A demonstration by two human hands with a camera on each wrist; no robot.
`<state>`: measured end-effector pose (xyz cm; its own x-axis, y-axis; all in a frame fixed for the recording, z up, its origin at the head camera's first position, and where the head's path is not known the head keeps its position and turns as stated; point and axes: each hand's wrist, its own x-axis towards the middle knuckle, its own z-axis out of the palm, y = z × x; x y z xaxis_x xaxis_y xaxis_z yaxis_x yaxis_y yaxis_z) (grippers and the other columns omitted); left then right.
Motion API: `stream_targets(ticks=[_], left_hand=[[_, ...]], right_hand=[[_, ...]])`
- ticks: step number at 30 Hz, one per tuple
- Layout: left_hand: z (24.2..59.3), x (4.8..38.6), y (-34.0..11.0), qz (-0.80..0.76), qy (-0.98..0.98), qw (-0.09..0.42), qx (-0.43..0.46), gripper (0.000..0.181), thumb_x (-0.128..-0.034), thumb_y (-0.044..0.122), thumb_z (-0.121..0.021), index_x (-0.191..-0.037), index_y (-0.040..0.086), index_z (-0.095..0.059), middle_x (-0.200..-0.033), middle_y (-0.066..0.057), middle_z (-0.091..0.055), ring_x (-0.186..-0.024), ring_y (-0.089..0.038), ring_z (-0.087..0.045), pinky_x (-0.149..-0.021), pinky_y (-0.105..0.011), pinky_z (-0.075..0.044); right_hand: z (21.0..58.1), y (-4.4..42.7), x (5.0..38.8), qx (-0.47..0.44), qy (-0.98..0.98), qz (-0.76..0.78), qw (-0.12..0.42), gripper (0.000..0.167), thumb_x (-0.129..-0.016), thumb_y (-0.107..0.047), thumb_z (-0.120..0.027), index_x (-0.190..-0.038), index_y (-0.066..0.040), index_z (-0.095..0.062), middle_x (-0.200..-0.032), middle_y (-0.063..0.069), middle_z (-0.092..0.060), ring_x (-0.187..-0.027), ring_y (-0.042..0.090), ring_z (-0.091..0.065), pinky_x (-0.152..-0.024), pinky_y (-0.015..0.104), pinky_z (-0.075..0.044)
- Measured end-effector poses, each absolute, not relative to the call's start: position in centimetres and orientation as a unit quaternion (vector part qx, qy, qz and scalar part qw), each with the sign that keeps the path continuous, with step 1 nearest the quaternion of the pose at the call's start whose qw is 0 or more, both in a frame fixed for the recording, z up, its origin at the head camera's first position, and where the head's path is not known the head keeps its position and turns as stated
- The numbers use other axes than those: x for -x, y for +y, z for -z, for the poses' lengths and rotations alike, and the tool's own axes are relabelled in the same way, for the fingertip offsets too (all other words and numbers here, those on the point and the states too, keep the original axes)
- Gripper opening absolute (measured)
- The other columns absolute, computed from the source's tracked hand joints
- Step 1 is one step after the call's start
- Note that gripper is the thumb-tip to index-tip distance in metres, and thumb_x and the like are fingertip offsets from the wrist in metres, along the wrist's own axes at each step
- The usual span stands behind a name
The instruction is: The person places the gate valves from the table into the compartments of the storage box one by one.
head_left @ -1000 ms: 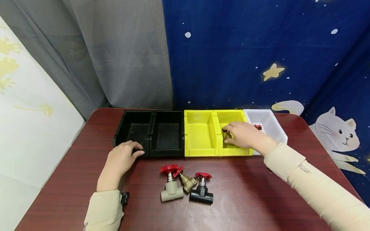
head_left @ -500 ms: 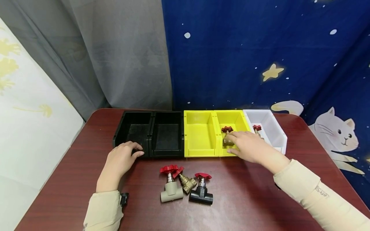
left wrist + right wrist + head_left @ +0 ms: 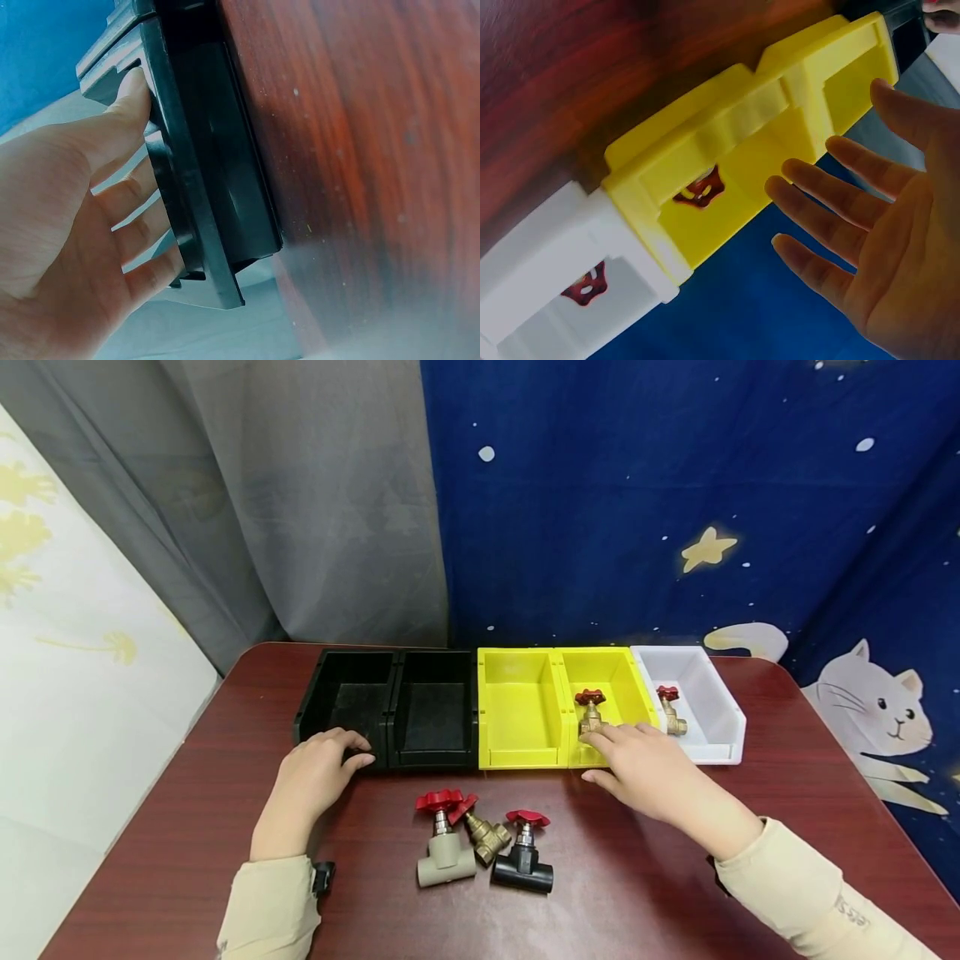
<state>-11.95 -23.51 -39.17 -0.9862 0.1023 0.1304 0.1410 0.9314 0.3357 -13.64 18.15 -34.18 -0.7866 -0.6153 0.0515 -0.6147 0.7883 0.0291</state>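
My left hand (image 3: 318, 774) rests at the front rim of the leftmost black bin (image 3: 202, 150). In the left wrist view its thumb and loosely extended fingers touch the bin's edge. My right hand (image 3: 645, 770), fingers spread and holding nothing, hovers at the front of the right yellow bin (image 3: 697, 142). A brass gate valve (image 3: 591, 714) with a red handwheel stands in that bin, its lower part partly behind my fingers. To the right, the white bin (image 3: 708, 710) contains another brass valve (image 3: 671, 714) with a red handwheel.
On the table before the bins lie a grey tee-shaped valve (image 3: 446, 856), a brass valve (image 3: 487, 839) and a black tee-shaped valve (image 3: 523, 868), all red-wheeled. A second black bin (image 3: 435, 710) and the left yellow bin (image 3: 519, 702) complete the row. Curtains (image 3: 600, 510) hang behind.
My right hand has let go of the brass valve in the right yellow bin and drawn back toward the front, uncovering both valves on the right. The left hand has stayed put.
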Motion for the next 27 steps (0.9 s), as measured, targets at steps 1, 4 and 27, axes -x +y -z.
stream_targets(ticks=[1,4,27], left_hand=[[39.2,11.9,-23.5,0.174,-0.981,0.055,0.062,0.016,-0.0921,0.022,-0.072,-0.104,0.011,-0.072,-0.104,-0.01,-0.068,-0.101,-0.036,-0.062,-0.087,-0.057,-0.049],[39.2,11.9,-23.5,0.173,-0.981,0.055,0.061,0.016,-0.0921,0.022,-0.072,-0.104,0.011,-0.072,-0.104,-0.01,-0.068,-0.101,-0.036,-0.062,-0.086,-0.057,-0.049],[38.9,11.8,-23.2,0.17,-0.981,0.061,0.071,0.016,-0.0912,0.022,-0.073,-0.102,0.011,-0.073,-0.101,-0.009,-0.068,-0.098,-0.036,-0.063,-0.084,-0.056,-0.05]], right_hand=[[34.2,18.0,13.4,-0.323,-0.946,0.005,0.029,0.053,-0.089,-0.038,-0.075,-0.126,-0.002,-0.064,-0.122,0.015,-0.066,-0.111,0.035,-0.062,-0.097,0.053,-0.047],[34.3,17.6,12.8,-0.32,-0.947,0.002,0.031,0.053,-0.088,-0.038,-0.075,-0.126,-0.003,-0.064,-0.121,0.014,-0.066,-0.112,0.034,-0.063,-0.096,0.053,-0.048],[35.5,15.0,9.9,-0.371,-0.927,-0.01,0.064,0.05,-0.09,-0.043,-0.071,-0.123,-0.006,-0.065,-0.114,0.007,-0.068,-0.106,0.026,-0.065,-0.094,0.047,-0.05]])
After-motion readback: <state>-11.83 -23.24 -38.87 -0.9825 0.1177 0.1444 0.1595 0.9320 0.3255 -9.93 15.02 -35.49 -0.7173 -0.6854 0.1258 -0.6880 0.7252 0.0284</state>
